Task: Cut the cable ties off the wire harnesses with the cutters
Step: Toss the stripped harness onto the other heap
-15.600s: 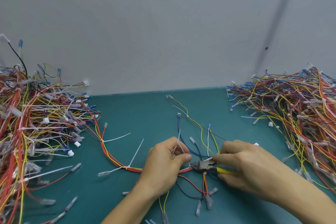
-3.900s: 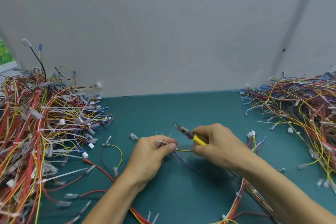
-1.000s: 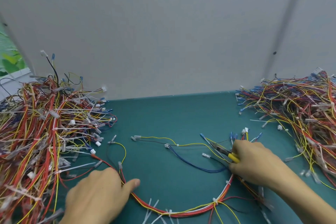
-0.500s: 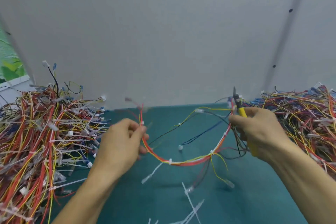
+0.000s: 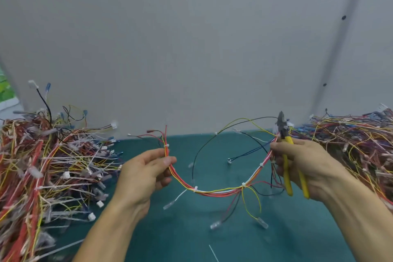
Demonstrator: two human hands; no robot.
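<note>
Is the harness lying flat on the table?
No, the left hand and right hand, also gripping the cutters, hold the harness above the table.

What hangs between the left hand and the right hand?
In the head view a wire harness sags between the left hand and the right hand, which also grips the cutters; white cable ties sit on it.

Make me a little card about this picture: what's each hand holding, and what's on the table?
left hand: pinches one end of the wire harness
right hand: grips the yellow-handled cutters, tips up, plus the harness's other end
harness: hangs in a loop above the green table
cable ties: at least four white ones on the harness
piles: left pile and right pile of wires on the table
</note>
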